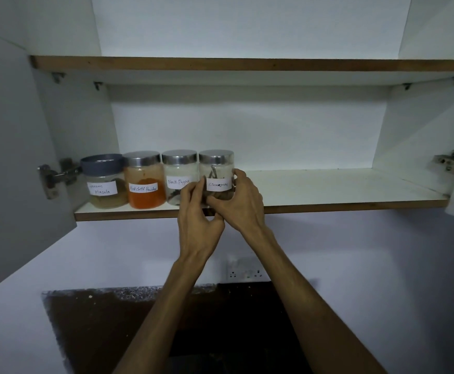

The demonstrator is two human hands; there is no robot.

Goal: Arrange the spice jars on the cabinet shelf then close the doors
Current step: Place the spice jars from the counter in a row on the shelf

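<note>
Presently both hands, left hand (197, 211) and right hand (240, 203), clasp the cinnamon jar (217, 176) on the shelf (328, 184); next, release it and shut the doors.

Four jars (161, 179) crowd the shelf's (328, 203) left end; rightward it lies bare, both doors (12, 157) open.

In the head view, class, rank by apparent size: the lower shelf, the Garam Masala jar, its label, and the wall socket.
1. lower shelf
2. Garam Masala jar
3. Unsure: wall socket and Garam Masala label look alike; the socket may sit at a different depth.
</note>
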